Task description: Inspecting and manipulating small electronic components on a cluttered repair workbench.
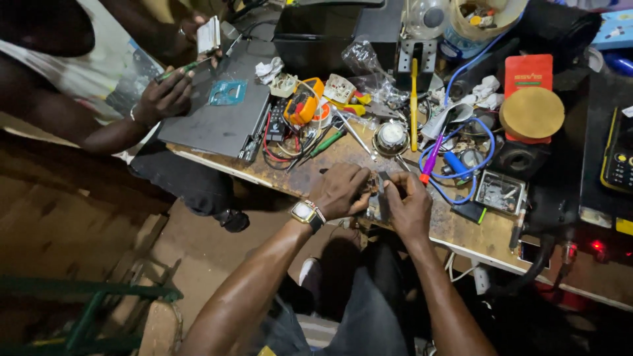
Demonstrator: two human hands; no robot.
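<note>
My left hand point(341, 190), with a square-faced watch point(305, 212) on the wrist, and my right hand point(410, 203) meet at the front edge of the workbench point(461, 231). Both grip a small dark electronic part point(380, 195) between them; my fingers hide most of it. A purple-handled screwdriver point(432, 160) lies just beyond my right hand, and a round metal speaker point(391, 138) sits behind both hands.
Another person at the left holds a green tool point(184, 68) over a grey laptop point(227, 112). The bench is cluttered: orange multimeter point(303, 105), blue cable point(475, 165), yellow-handled tool point(414, 99), round cork disc point(532, 113), small tray of parts point(501, 192). A green frame point(86, 310) stands low left.
</note>
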